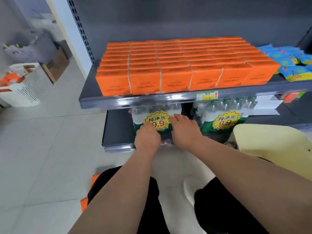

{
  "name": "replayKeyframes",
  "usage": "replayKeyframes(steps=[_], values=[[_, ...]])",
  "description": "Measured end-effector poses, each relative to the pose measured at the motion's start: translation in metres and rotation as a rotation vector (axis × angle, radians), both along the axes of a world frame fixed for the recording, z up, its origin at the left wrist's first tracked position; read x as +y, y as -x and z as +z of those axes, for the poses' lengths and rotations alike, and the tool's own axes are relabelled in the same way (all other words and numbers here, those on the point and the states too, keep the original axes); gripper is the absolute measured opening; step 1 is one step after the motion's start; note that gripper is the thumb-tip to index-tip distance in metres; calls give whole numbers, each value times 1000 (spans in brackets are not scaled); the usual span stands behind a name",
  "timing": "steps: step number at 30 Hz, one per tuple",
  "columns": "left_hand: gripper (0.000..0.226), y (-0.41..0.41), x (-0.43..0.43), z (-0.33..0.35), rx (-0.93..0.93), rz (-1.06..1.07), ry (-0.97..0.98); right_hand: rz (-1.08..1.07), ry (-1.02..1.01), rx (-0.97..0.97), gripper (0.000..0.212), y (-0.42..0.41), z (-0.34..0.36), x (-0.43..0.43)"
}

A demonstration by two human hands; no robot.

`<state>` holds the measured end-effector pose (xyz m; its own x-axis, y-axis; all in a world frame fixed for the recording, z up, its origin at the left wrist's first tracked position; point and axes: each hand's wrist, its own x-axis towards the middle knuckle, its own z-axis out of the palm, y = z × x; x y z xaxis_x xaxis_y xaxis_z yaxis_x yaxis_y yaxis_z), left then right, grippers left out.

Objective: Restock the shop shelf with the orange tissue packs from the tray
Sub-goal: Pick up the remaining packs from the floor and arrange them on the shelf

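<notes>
Above the right grip [184, 130], tissue packs [175, 65]

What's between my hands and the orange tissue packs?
Head view: the shelf's front rail and the water bottle pack's top lie between the left hand, right hand and the orange tissue packs.

The left hand [146, 138] shows only its back, so its fingers are out of sight against the water pack [157, 120] and their grip cannot be told. The pack's bottle tops are hidden under the shelf [104, 102]. Print on the orange tissue packs [175, 65] and the price tag [207, 95] is too blurred to read. The right edge cuts off the blue packets [293, 65] and a cream object [270, 144], the left edge cuts off a white basket [22, 88], and the person's left leg half hides an orange shape [95, 179] on the floor.
</notes>
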<state>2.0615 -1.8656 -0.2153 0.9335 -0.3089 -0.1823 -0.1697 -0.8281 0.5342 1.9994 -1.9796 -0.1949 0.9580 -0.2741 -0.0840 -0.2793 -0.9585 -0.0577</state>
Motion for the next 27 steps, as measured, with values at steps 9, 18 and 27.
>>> replayKeyframes(steps=[9, 18, 27], values=[[43, -18, 92, -13, 165, 434, -106, 312, -125, 119, 46, -87, -38, 45], [40, 5, 114, 16, 83, 551, 29, 455, -44, 38, 39, -66, -25, 98], [46, 3, 141, 44, -7, 565, -17, 494, -57, -3, 37, -59, -14, 117]])
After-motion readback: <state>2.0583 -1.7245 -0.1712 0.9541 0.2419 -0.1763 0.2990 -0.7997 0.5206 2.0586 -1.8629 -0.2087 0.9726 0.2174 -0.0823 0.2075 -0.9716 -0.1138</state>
